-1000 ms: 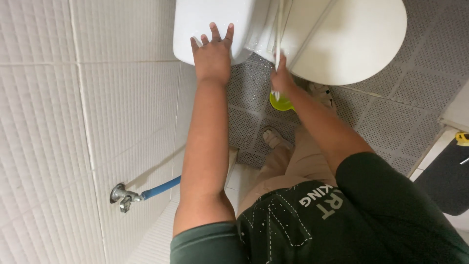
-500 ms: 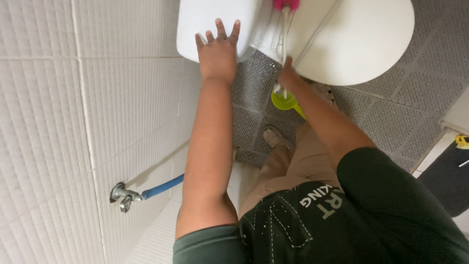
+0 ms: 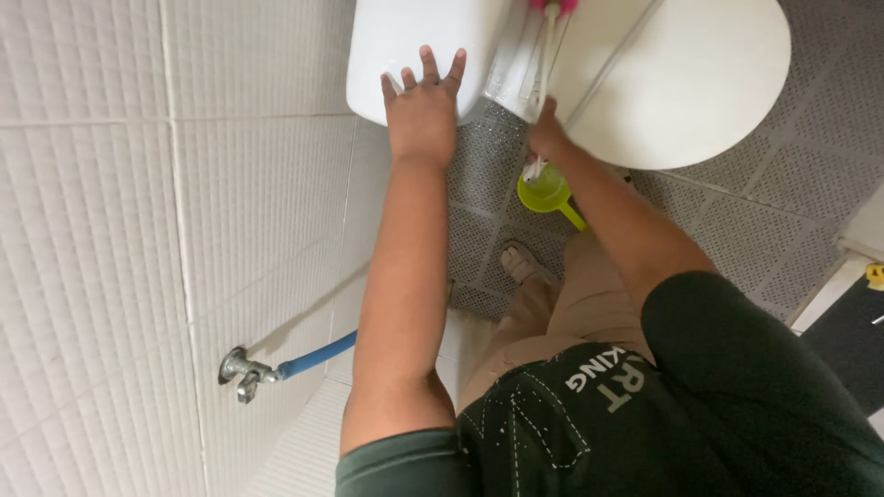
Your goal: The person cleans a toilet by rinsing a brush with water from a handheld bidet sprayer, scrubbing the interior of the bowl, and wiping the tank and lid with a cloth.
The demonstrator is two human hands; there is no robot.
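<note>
My left hand [image 3: 424, 110] lies flat, fingers spread, on the white toilet tank [image 3: 391, 46]. My right hand [image 3: 550, 136] grips the thin white handle of a toilet brush [image 3: 549, 51]. Its pink head sits at the top edge of the view, in the gap between the tank and the closed white toilet lid [image 3: 686, 83]. The handle's lower end sticks out below my fist. A lime-green plastic scoop [image 3: 545, 193] lies on the floor just under that hand.
White ribbed wall tiles fill the left. A metal wall valve [image 3: 241, 370] with a blue hose [image 3: 318, 354] sits low on the wall. My sandalled foot [image 3: 523, 265] stands on grey patterned floor tiles [image 3: 810, 147]. A dark mat [image 3: 852, 336] lies at right.
The brush's pink head has come into view at the top, and my right hand has shifted slightly along the gap. My left hand stays flat on the tank.
</note>
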